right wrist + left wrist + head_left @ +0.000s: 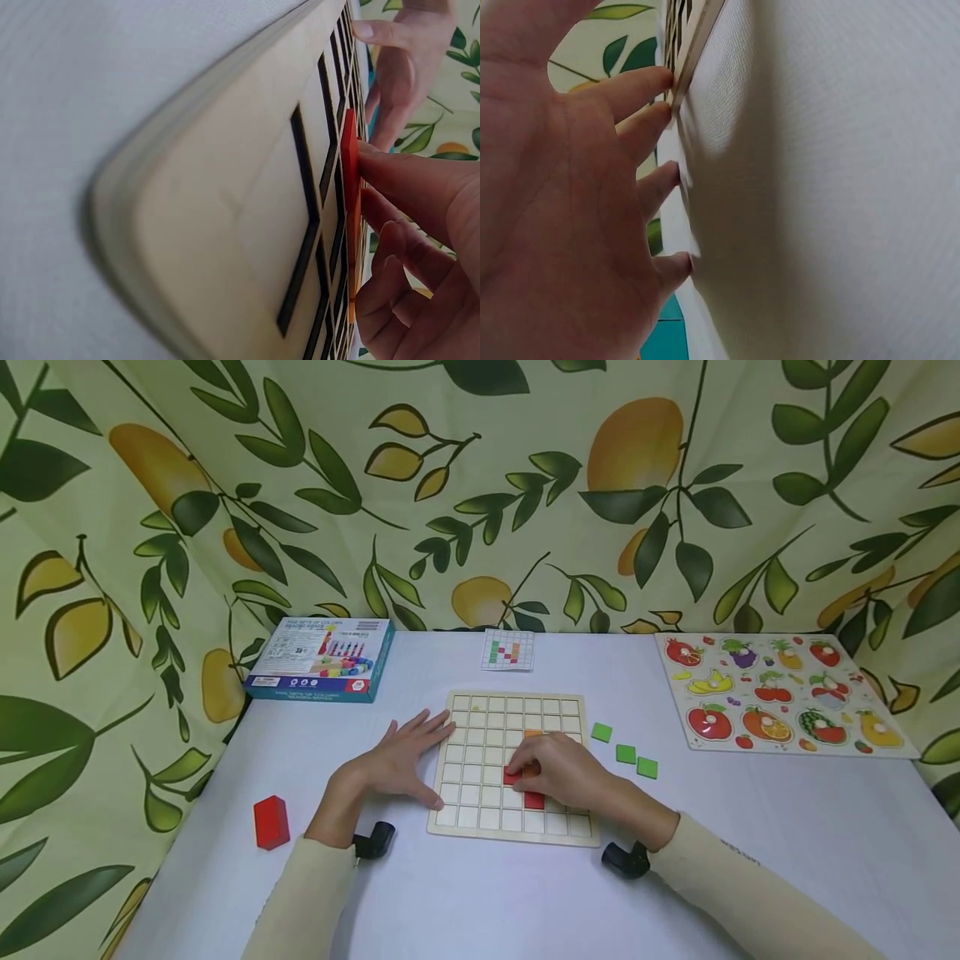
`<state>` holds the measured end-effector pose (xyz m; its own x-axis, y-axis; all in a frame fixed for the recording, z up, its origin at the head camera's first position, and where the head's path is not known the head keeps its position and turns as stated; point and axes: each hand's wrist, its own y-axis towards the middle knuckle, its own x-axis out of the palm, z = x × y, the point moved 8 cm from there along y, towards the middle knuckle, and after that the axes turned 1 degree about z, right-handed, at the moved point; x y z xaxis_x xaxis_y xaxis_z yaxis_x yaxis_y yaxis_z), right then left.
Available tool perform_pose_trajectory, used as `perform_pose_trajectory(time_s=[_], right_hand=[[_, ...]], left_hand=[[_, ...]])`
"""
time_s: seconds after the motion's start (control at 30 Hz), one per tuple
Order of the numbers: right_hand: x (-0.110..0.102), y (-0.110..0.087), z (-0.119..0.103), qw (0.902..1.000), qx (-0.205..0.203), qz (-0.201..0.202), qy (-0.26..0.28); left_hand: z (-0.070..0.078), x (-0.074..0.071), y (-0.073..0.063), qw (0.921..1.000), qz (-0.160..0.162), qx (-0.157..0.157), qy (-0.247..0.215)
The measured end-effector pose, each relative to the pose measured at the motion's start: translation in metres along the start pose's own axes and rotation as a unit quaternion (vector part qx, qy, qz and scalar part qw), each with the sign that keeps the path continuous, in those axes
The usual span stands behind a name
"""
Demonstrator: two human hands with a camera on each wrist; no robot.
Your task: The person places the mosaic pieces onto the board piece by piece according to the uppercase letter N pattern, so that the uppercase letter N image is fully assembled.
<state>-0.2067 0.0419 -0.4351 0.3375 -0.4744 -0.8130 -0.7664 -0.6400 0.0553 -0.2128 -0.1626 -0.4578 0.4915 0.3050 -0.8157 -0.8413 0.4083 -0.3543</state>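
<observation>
Here, grid board (471, 774) holds orange tiles (532, 733), red tiles (534, 801).

"SETS OF COLOR" on blue box (318, 660), sleeve lettering (740, 852) illegible

- A box (318, 658), teal-sided and printed with colorful pictures, lies flat at the table's far left, near the curtain.
- A fruit board (787, 697), its grapes, watermelon and orange bright from where I stand, lies at the far right.
- A red block (271, 822) sits alone near the table's left edge, well apart from the box.
- A curtain (525, 435) of orange fruit and green leaves on cream hangs behind the table.
- White cloth (517, 902) covers the table.
</observation>
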Motion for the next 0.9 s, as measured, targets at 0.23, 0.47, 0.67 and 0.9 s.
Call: perform_pose_trajectory(time_s=[0.23, 0.47, 0.67, 0.9], right_hand=[[-0.001, -0.002, 0.004, 0.999, -0.005, -0.038, 0.025], [-0.016, -0.018, 0.011, 0.9962, -0.002, -0.051, 0.07], [-0.036, -0.032, 0.02, 0.9967, -0.003, -0.027, 0.077], [-0.052, -0.05, 0.036, 0.9975, 0.018, -0.015, 0.068]], left_hand=[[0.0, -0.001, 0.001, 1.0, 0.002, 0.001, -0.001], [0.0, 0.0, 0.002, 1.0, 0.0, 0.005, -0.001], [0.0, 0.0, 0.001, 1.0, 0.0, 0.006, -0.002], [0.0, 0.001, 0.0, 1.0, 0.001, 0.003, -0.003]])
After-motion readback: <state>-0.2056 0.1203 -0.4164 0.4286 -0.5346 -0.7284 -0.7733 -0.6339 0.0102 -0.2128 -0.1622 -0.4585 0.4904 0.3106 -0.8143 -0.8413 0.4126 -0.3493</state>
